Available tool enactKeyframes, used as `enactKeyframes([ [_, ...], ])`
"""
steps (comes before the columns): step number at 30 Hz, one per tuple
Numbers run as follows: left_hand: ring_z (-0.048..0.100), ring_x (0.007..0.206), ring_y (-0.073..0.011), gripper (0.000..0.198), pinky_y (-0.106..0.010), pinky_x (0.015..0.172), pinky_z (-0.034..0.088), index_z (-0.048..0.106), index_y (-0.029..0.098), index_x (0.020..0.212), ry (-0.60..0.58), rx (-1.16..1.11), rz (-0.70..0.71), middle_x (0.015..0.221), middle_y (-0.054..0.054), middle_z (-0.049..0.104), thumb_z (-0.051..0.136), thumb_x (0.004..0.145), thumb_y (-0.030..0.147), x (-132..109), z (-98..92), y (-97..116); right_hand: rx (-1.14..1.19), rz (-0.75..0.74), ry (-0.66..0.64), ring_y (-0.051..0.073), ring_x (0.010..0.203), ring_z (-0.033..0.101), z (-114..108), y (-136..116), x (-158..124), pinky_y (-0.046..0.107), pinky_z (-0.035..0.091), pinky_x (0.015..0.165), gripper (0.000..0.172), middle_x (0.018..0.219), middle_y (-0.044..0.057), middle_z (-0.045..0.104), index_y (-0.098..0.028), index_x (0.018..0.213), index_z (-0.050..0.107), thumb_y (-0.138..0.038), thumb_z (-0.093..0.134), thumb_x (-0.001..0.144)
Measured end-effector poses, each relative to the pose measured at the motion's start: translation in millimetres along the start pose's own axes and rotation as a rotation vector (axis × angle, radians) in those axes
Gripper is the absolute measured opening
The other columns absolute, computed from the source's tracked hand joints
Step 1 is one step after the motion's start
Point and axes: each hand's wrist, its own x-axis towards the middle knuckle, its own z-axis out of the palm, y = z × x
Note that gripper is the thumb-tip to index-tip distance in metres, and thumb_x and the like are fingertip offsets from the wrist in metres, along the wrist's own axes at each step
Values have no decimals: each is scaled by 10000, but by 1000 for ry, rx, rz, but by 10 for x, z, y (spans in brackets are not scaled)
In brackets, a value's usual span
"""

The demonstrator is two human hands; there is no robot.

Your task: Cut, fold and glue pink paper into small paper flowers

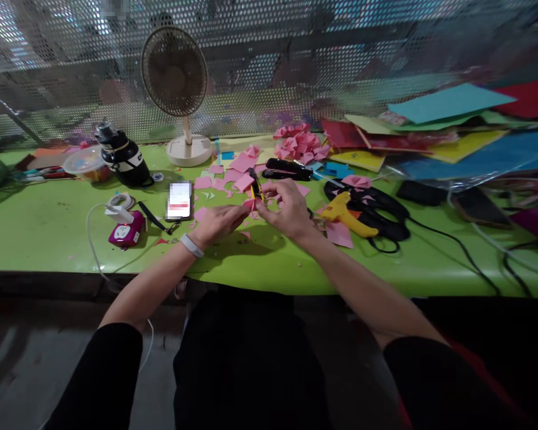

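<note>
Near the front middle of the table, my left hand (222, 222) pinches a small piece of pink paper (250, 205) at its fingertips. My right hand (291, 208) is bent over the same piece, its thumb against the paper. Just past these fingers is a narrow black and yellow tool (255, 185); whether the right fingers touch it is unclear. Around both hands lie cut pink paper pieces (243, 162) and small scraps. Behind the right hand rests a black stapler (289, 169). A yellow glue gun (347, 215) lies to its right.
A phone (179, 200), purple plug adapter (128, 230), black bottle (124, 158) and fan (189, 149) stand or lie leftward. Behind are a pink folded-paper heap (300, 143) and a mesh panel (251, 71). Coloured sheets (452, 104) and cables (457, 245) spread over the right side.
</note>
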Motion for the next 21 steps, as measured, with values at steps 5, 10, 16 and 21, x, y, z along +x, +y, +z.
enactKeyframes([
  [5, 764, 874, -168, 214, -269, 714, 605, 683, 193, 1146, -41, 30, 121, 1002, -85, 794, 524, 1009, 236, -15, -39, -7, 13, -16, -24, 247, 884, 644, 2, 38, 13, 420, 567, 777, 212, 1008, 97, 668, -230, 1026, 645, -315, 643, 832],
  [10, 748, 717, -147, 183, -257, 615, 584, 670, 187, 1105, 15, 76, 62, 917, -60, 797, 553, 1010, 289, 14, -25, 15, 4, -88, -43, 269, 935, 658, -5, 62, 23, 445, 556, 825, 152, 984, 98, 709, -231, 992, 667, -326, 615, 886],
  [16, 733, 660, -122, 156, -230, 574, 553, 644, 190, 1054, 37, 106, 48, 863, -33, 788, 552, 1020, 311, 33, -20, 19, 31, -97, -73, 251, 863, 663, 18, 89, 12, 433, 560, 791, 178, 964, 94, 716, -215, 1031, 681, -306, 623, 889],
  [21, 752, 772, -128, 154, -246, 652, 590, 630, 202, 1130, 9, 91, 91, 951, -36, 792, 542, 1021, 267, 12, -28, -19, 109, -29, -107, 243, 863, 668, -20, 76, 33, 427, 576, 789, 201, 985, 89, 712, -220, 1015, 691, -337, 653, 856],
])
